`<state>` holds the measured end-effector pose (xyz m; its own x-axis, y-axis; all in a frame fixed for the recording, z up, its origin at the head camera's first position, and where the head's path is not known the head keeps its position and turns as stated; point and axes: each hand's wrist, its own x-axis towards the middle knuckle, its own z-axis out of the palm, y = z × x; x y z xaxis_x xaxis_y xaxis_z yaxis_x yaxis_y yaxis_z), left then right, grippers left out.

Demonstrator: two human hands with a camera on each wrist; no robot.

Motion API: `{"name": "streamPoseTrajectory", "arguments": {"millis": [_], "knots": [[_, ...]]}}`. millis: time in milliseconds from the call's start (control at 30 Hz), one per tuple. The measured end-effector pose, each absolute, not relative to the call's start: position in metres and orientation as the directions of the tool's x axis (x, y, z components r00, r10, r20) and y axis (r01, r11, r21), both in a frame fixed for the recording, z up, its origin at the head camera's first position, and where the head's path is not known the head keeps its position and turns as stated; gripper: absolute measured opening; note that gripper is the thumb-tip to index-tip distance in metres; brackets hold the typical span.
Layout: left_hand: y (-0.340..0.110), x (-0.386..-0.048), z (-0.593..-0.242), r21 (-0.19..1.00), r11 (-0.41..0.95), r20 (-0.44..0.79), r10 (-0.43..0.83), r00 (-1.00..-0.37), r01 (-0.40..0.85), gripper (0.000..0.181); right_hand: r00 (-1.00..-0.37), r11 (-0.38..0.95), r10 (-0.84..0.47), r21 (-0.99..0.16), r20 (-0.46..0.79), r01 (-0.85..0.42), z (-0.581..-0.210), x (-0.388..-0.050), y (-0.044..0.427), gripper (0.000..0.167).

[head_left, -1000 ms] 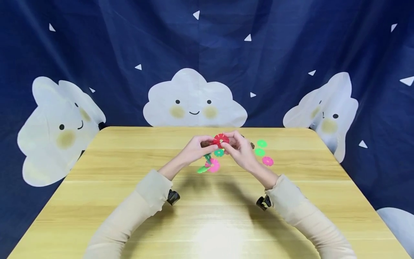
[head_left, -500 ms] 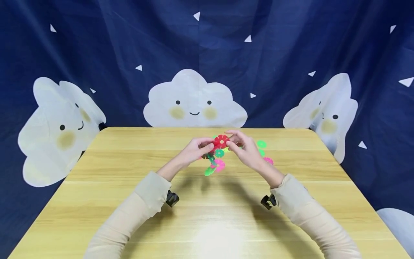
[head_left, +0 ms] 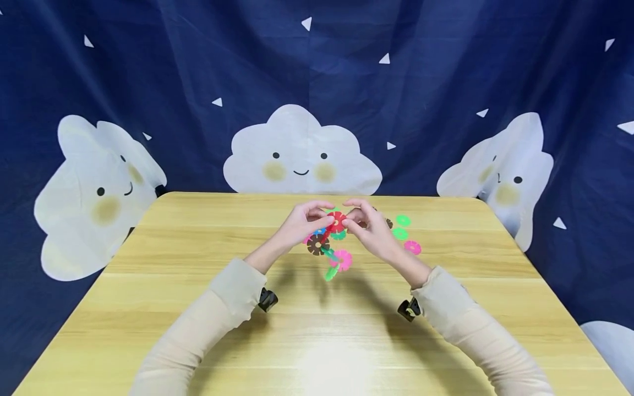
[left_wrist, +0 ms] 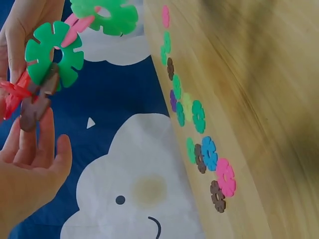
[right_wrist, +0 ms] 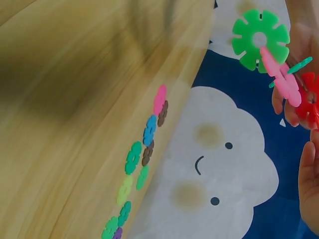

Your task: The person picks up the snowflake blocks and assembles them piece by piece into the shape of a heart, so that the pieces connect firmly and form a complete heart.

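Observation:
Near the back of the table, my left hand (head_left: 303, 224) and right hand (head_left: 370, 230) hold a chain of slotted plastic flower discs in the air. Each hand pinches the red disc (head_left: 338, 222) at its edge, thumb toward me. A second red disc, seen edge-on, slots in below it. From there hang a brown disc (head_left: 317, 245), a green disc (left_wrist: 55, 52), a pink disc (head_left: 343, 260) and a light green disc (right_wrist: 260, 40) at the low end. In the left wrist view, the left fingers lie beside the brown disc. The right fingertips are partly cut off in the right wrist view.
Loose discs lie flat on the table (head_left: 198, 330) behind and beside the hands, among them a blue disc (left_wrist: 209, 153), a yellow disc (right_wrist: 124, 189) and a purple disc (left_wrist: 173, 100). Light green discs (head_left: 403, 220) lie right of the right hand. A dark blue curtain (head_left: 307, 66) hangs behind.
The chain's lower end has swung down and to the right, and its brown disc now faces the camera. My right hand has shifted from the red disc's middle to its right edge.

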<state>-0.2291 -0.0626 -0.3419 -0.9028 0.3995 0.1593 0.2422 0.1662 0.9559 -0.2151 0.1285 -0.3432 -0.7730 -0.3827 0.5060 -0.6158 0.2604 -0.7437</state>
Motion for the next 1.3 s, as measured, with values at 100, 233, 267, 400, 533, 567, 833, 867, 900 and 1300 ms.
{"name": "streamPoseTrajectory", "arguments": {"millis": [100,233,267,400,533,567,833,867,900,1300], "knots": [[-0.062,-0.23,-0.343,0.945,0.199,0.165,0.394,-0.904,0.259,0.02,-0.774,0.255,-0.393,-0.75,0.497,-0.611,-0.344,-0.216,0.127,0.03],[-0.066,-0.232,-0.345,0.931,0.245,0.174,0.355,-0.919,0.271,0.014,-0.813,0.228,-0.395,-0.811,0.429,-0.539,-0.347,-0.223,0.126,0.027],[-0.067,-0.233,-0.345,0.93,0.251,0.174,0.343,-0.923,0.269,0.014,-0.827,0.234,-0.39,-0.825,0.405,-0.514,-0.349,-0.226,0.126,0.026],[-0.074,-0.235,-0.346,0.926,0.274,0.173,0.301,-0.938,0.259,0.012,-0.871,0.373,-0.406,-0.82,0.275,-0.433,-0.367,-0.244,0.133,0.027],[-0.077,-0.236,-0.347,0.919,0.288,0.178,0.299,-0.937,0.267,0.013,-0.865,0.625,-0.497,-0.661,0.072,-0.414,-0.394,-0.26,0.14,0.033],[-0.077,-0.236,-0.348,0.917,0.294,0.18,0.301,-0.936,0.271,0.014,-0.852,0.667,-0.523,-0.609,0.028,-0.429,-0.4,-0.262,0.142,0.035],[-0.079,-0.234,-0.344,0.895,0.332,0.191,0.317,-0.929,0.297,0.025,-0.802,0.739,-0.592,-0.453,-0.083,-0.498,-0.418,-0.272,0.14,0.036],[-0.079,-0.234,-0.344,0.896,0.328,0.194,0.32,-0.927,0.301,0.026,-0.807,0.74,-0.584,-0.46,-0.08,-0.49,-0.418,-0.272,0.14,0.034],[-0.079,-0.234,-0.344,0.897,0.327,0.192,0.321,-0.928,0.299,0.026,-0.817,0.746,-0.571,-0.467,-0.081,-0.475,-0.417,-0.273,0.139,0.033],[-0.076,-0.235,-0.347,0.908,0.301,0.168,0.372,-0.913,0.29,0.025,-0.882,0.865,-0.454,-0.297,-0.123,-0.404,-0.427,-0.273,0.125,0.044]]}}
